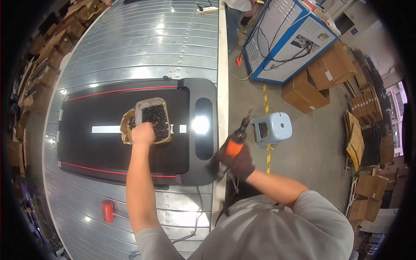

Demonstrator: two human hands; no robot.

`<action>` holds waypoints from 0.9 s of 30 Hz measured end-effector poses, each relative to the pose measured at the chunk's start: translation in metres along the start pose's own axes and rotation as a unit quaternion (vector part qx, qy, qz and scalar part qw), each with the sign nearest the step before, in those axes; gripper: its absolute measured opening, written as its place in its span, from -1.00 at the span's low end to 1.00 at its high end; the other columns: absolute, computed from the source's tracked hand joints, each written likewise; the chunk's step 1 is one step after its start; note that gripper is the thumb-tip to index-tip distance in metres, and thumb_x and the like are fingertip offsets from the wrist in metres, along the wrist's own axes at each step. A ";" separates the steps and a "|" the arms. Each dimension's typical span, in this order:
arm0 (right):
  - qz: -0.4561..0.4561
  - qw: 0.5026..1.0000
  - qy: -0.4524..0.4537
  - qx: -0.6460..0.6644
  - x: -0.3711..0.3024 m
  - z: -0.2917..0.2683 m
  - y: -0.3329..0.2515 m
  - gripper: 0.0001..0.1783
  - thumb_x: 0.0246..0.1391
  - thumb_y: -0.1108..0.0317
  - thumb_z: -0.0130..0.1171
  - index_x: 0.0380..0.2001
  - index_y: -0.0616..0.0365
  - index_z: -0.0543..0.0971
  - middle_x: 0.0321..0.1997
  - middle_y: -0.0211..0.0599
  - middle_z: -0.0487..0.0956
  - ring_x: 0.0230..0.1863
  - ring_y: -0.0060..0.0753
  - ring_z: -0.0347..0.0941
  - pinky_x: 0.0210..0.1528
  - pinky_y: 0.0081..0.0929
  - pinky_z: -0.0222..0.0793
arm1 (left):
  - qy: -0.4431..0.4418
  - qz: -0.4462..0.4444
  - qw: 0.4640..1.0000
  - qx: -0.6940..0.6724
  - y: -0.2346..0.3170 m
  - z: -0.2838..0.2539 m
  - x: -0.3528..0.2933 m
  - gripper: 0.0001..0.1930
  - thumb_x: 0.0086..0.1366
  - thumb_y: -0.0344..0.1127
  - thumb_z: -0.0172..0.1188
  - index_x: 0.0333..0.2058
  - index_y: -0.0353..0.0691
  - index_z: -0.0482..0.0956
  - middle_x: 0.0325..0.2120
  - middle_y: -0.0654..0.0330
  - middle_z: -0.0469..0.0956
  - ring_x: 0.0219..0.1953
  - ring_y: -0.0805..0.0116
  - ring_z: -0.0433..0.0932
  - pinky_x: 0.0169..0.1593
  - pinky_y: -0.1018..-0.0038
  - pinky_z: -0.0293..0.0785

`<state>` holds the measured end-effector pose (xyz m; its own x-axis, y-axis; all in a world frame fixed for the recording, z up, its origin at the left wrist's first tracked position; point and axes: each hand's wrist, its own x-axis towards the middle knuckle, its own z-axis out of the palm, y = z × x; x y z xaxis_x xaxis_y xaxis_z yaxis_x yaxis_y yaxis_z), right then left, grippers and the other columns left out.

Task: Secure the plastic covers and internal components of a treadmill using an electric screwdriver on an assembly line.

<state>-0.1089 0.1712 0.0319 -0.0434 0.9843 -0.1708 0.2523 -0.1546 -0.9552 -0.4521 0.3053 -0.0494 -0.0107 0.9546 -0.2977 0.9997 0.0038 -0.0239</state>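
Note:
My bare left hand (144,133) reaches into a worn cardboard box (167,138) of small black screws (155,116). Its fingers are curled down at the screws, and what they pinch, if anything, is hidden. The box sits on the black belt of a treadmill (86,149), which lies flat on a roller conveyor. In a dark glove, my right hand (240,164) grips an orange and black power screwdriver (235,147) beside the treadmill's end, its bit pointing up and away from me. The right hand is slightly blurred.
A red block-like object (107,211) lies on the metal conveyor (130,56) at the near left, and a cable (200,203) runs near it. On the right stand a pale blue stool (279,128), a blue-and-white machine cabinet (281,39) and cardboard boxes (303,91). Another person (236,17) stands at the far end.

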 end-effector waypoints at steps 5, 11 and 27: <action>-0.114 0.955 0.014 -0.274 0.032 -0.084 0.012 -0.64 -0.03 0.19 0.49 -0.31 0.11 0.53 -0.40 -0.30 0.62 -0.35 -0.29 0.61 -0.25 -0.31 0.53 | -0.002 0.014 0.999 0.035 -0.003 0.011 0.000 -0.81 0.22 -0.35 0.20 -0.24 -0.11 0.76 -0.19 0.03 0.72 -0.12 0.00 0.73 -0.03 0.10 0.65; -0.035 0.951 -0.035 -0.305 0.018 -0.123 0.052 -0.35 -0.13 0.07 0.49 0.00 0.10 0.49 -0.24 -0.07 0.69 -0.15 0.13 0.66 -0.06 -0.07 0.58 | 0.020 0.060 0.998 -0.024 -0.001 -0.011 -0.013 -0.86 0.19 -0.30 0.23 -0.33 -0.18 0.69 -0.25 0.05 0.71 -0.14 -0.01 0.70 -0.05 0.10 0.63; 0.044 0.910 -0.302 -0.280 0.019 -0.133 0.074 -0.32 -0.07 0.05 0.37 0.10 0.05 0.43 -0.17 0.06 0.69 -0.11 0.22 0.64 0.01 0.03 0.53 | 0.155 -0.248 0.745 -0.599 0.083 -0.001 -0.074 -0.87 0.25 -0.47 0.34 -0.22 -0.31 0.72 -0.37 0.12 0.74 -0.42 0.39 0.64 -0.33 0.48 0.54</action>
<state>0.0380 0.1897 -0.0102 -0.4802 0.7178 -0.5041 0.7261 0.0029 -0.6875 -0.3680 0.2350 -0.0284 -0.5662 0.7689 -0.2970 0.1772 0.4654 0.8672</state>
